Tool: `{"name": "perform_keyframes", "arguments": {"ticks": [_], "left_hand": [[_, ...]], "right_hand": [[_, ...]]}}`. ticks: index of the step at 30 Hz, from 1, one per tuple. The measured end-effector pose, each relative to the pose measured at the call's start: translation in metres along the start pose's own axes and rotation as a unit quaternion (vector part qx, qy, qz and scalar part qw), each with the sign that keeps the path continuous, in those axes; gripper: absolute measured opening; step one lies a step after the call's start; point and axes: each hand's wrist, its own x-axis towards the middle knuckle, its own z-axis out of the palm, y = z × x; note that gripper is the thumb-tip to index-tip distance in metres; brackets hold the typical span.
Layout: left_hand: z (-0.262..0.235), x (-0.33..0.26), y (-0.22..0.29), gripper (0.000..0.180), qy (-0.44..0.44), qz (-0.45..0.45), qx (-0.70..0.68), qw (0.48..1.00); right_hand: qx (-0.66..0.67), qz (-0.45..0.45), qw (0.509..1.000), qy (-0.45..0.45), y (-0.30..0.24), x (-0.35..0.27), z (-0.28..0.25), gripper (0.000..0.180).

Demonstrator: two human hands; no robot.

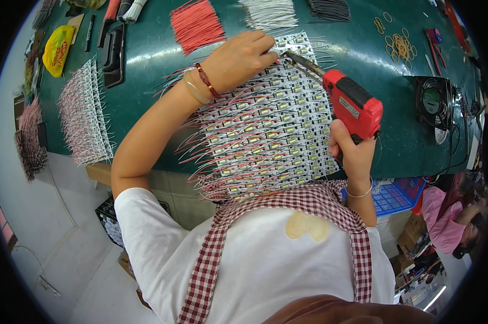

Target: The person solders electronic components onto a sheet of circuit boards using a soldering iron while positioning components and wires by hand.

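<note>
My right hand is wrapped round the grip of a red and black soldering gun. The gun's thin metal tip reaches left to the upper part of a large panel of white circuit boards. Close beside that tip, my left hand is closed in a pinch at the panel's top rows, apparently on a wire; a bit of red shows at the fingertips. Rows of small metal-cased parts cover the panel, and many red and white wires stick out from its left side. My left palm and some fingers are hidden.
Bundles of red wires, white wires and black wires lie along the far side of the green table. Another wired panel is at left. Rubber bands, pliers and a small fan are at right.
</note>
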Motion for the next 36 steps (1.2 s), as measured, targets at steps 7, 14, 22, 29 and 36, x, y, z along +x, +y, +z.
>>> {"name": "perform_keyframes", "arguments": {"ticks": [7, 14, 22, 29, 36], "left_hand": [[0.000, 0.000, -0.001, 0.017, -0.002, 0.006, 0.005, 1.000], [-0.002, 0.003, 0.000, 0.014, 0.006, 0.021, 0.029, 0.999], [-0.001, -0.001, 0.011, 0.016, 0.011, 0.028, -0.006, 1.000], [0.000, -0.002, 0.010, 0.016, 0.011, 0.027, -0.019, 0.999], [0.001, -0.001, 0.013, 0.014, 0.007, 0.018, -0.037, 0.999]], "right_hand": [[0.026, -0.041, 0.999, 0.012, -0.006, -0.001, -0.005, 0.011], [0.033, -0.023, 0.999, 0.005, -0.004, -0.006, -0.005, 0.011], [0.031, -0.001, 1.000, 0.004, -0.001, -0.016, -0.011, 0.013], [-0.001, 0.008, 1.000, -0.013, 0.003, -0.019, -0.011, 0.019], [-0.023, 0.009, 1.000, -0.015, 0.005, -0.019, -0.011, 0.015]]}}
